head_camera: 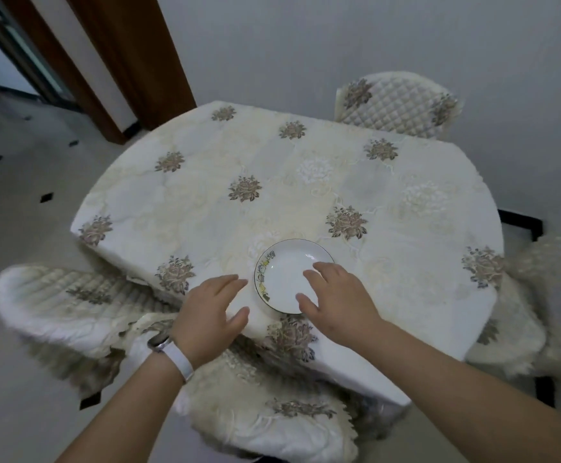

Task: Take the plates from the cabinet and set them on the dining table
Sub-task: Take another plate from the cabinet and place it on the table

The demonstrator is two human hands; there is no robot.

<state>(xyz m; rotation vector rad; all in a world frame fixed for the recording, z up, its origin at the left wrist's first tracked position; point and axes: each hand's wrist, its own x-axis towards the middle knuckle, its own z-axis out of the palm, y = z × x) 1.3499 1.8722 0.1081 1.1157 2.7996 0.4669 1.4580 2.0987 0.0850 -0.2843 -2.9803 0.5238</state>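
A small white plate [284, 274] with a dark rim and a coloured pattern on its left edge lies flat on the dining table [272, 182], near the front edge. The table wears a cream cloth with brown flower prints. My left hand [210, 315], with a white watch band on the wrist, hovers just left of the plate, fingers spread and empty. My right hand [336, 297] is over the plate's right side with fingers apart, covering part of its rim. I cannot tell whether its fingertips touch the plate. No cabinet is in view.
Quilted cream chairs stand around the table: one at the front left [72, 302], one directly below my arms [265, 419], one at the far side [396, 101], one at the right [553, 295]. A brown door frame [132, 61] rises at the back left.
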